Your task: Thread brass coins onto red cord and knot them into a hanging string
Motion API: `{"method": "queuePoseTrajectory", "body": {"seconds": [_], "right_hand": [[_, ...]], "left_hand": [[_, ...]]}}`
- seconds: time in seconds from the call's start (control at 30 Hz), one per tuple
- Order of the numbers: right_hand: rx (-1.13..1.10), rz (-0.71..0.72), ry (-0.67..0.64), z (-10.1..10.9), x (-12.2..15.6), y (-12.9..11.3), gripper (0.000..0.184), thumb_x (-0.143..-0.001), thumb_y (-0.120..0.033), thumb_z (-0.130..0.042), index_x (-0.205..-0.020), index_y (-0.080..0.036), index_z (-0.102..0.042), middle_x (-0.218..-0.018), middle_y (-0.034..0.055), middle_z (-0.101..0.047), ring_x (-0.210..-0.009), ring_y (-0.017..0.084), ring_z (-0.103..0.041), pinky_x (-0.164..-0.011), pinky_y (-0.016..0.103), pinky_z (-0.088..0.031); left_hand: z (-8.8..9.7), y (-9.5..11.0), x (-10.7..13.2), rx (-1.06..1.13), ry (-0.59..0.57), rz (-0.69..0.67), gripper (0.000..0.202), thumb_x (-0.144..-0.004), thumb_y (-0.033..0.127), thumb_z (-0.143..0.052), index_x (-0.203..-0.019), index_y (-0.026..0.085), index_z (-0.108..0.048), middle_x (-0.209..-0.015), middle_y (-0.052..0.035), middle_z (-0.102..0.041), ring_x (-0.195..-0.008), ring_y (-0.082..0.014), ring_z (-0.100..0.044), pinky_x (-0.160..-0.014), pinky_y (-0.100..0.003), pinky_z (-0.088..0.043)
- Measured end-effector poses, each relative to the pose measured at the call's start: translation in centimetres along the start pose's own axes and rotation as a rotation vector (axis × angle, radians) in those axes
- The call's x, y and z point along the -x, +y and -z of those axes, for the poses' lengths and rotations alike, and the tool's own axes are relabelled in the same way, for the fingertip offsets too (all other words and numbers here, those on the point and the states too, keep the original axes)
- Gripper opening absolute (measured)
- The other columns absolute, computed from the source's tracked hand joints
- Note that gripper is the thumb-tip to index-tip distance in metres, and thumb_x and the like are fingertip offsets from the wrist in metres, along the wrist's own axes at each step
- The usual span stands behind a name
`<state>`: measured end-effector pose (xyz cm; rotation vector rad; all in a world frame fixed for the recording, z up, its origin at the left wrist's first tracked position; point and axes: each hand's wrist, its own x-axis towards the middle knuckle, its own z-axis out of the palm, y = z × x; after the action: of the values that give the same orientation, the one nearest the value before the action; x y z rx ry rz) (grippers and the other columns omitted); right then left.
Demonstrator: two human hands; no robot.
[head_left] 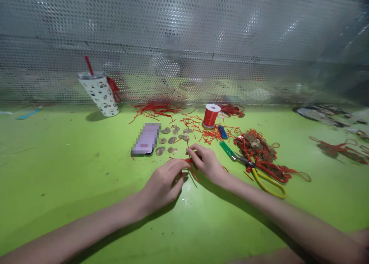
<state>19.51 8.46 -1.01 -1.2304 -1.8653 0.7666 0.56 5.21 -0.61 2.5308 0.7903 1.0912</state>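
Note:
A thin red cord [195,174] runs between my two hands, its loose ends sticking out above and below the fingers. My left hand [168,179] pinches it from the left with thumb and forefinger. From the right, my right hand [206,162] is closed on the same cord. Whether a knot or coin sits at the fingertips is hidden. Just beyond the hands lie several brass-coloured coins [172,140], some with holes. A spool of red cord [211,116] stands upright behind them, with short red cord scraps [211,136] strewn around its foot.
Right of my hands lie yellow-handled scissors [268,183], a green lighter [227,150], a blue lighter [222,132] and a heap of corded coins [255,144]. A phone [147,139] lies left of the coins. A patterned tumbler [100,94] stands near the perforated metal panel [184,33].

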Motion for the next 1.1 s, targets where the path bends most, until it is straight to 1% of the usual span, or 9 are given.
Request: {"method": "queuePoseTrajectory", "body": {"seconds": [0.13, 0.23, 0.3, 0.4, 0.5, 0.63, 0.7, 0.87, 1.1], "right_hand": [[0.075, 0.052, 0.032, -0.3, 0.2, 0.5, 0.022, -0.100, -0.035, -0.047, -0.087, -0.021, -0.058, -0.065, -0.0004, -0.059, -0.054, 0.014, -0.051, -0.057, 0.027, -0.035], [0.088, 0.044, 0.061, -0.5, 0.3, 0.4, 0.021, -0.100, -0.034, -0.047, -0.088, -0.020, -0.059, -0.064, -0.0009, -0.058, -0.052, 0.014, -0.049, -0.056, 0.027, -0.034], [0.081, 0.037, 0.070, -0.5, 0.4, 0.2, 0.020, -0.099, -0.033, -0.048, -0.088, -0.020, -0.059, -0.063, -0.0013, -0.058, -0.051, 0.013, -0.048, -0.056, 0.027, -0.034], [0.038, 0.023, 0.059, -0.5, 0.5, 0.0, 0.021, -0.098, -0.035, -0.049, -0.088, -0.021, -0.059, -0.065, -0.0009, -0.059, -0.054, 0.014, -0.049, -0.057, 0.026, -0.036], [-0.075, -0.021, 0.033, -0.3, 0.4, -0.2, 0.024, -0.098, -0.039, -0.050, -0.085, -0.021, -0.058, -0.063, -0.0018, -0.055, -0.054, 0.014, -0.049, -0.055, 0.026, -0.036], [-0.254, -0.105, -0.021, -0.1, 0.2, -0.2, 0.028, -0.096, -0.046, -0.053, -0.085, -0.021, -0.057, -0.056, -0.0044, -0.049, -0.050, 0.013, -0.045, -0.049, 0.025, -0.032], [-0.296, -0.121, -0.046, 0.0, 0.3, -0.2, 0.029, -0.096, -0.048, -0.053, -0.087, -0.021, -0.059, -0.055, -0.0048, -0.048, -0.048, 0.013, -0.044, -0.047, 0.025, -0.030], [-0.306, -0.115, -0.033, 0.2, 0.7, -0.4, 0.032, -0.097, -0.050, -0.053, -0.086, -0.021, -0.060, -0.056, -0.0043, -0.048, -0.049, 0.013, -0.043, -0.048, 0.025, -0.030], [-0.287, -0.108, -0.055, 0.1, 0.9, -0.5, 0.029, -0.098, -0.047, -0.053, -0.087, -0.021, -0.060, -0.057, -0.0041, -0.049, -0.050, 0.013, -0.043, -0.049, 0.025, -0.031]], "left_hand": [[0.4, 0.6, -0.7, 0.231, 0.020, 0.312, 0.013, -0.096, 0.016, -0.052, -0.108, 0.017, -0.057, -0.110, -0.0089, -0.064, -0.084, -0.0164, -0.067, -0.058, -0.025, -0.057], [0.2, 0.4, -1.3, 0.365, 0.024, 0.529, 0.015, -0.097, 0.029, -0.055, -0.107, 0.018, -0.055, -0.102, -0.0079, -0.065, -0.082, -0.0185, -0.067, -0.058, -0.028, -0.056], [0.0, 0.1, -1.8, 0.461, -0.021, 0.608, 0.017, -0.099, 0.033, -0.053, -0.105, 0.017, -0.055, -0.091, -0.0057, -0.066, -0.075, -0.0176, -0.065, -0.060, -0.030, -0.054], [-0.3, -0.3, -2.4, 0.466, -0.115, 0.599, 0.022, -0.099, 0.032, -0.049, -0.089, 0.017, -0.060, -0.076, -0.0023, -0.063, -0.066, -0.0154, -0.057, -0.059, -0.028, -0.046], [-0.2, -0.7, -2.7, 0.406, -0.131, 0.550, 0.027, -0.098, 0.031, -0.051, -0.077, 0.017, -0.061, -0.069, -0.0004, -0.059, -0.065, -0.0145, -0.050, -0.059, -0.027, -0.039], [0.0, -1.1, -2.6, 0.453, -0.096, 0.548, 0.027, -0.097, 0.034, -0.053, -0.081, 0.016, -0.066, -0.073, -0.0017, -0.060, -0.068, -0.0150, -0.051, -0.062, -0.028, -0.039], [0.0, -1.1, -2.5, 0.505, -0.063, 0.567, 0.026, -0.096, 0.035, -0.055, -0.082, 0.016, -0.067, -0.072, -0.0018, -0.059, -0.067, -0.0148, -0.050, -0.060, -0.027, -0.039], [-0.1, -1.1, -2.3, 0.631, -0.005, 0.634, 0.024, -0.092, 0.036, -0.061, -0.077, 0.017, -0.066, -0.060, 0.0025, -0.047, -0.055, -0.0115, -0.041, -0.049, -0.025, -0.029], [-0.3, -1.1, -2.1, 0.739, 0.021, 0.748, 0.027, -0.089, 0.041, -0.063, -0.077, 0.017, -0.062, -0.056, 0.0064, -0.038, -0.050, -0.0091, -0.034, -0.047, -0.024, -0.024]]}}
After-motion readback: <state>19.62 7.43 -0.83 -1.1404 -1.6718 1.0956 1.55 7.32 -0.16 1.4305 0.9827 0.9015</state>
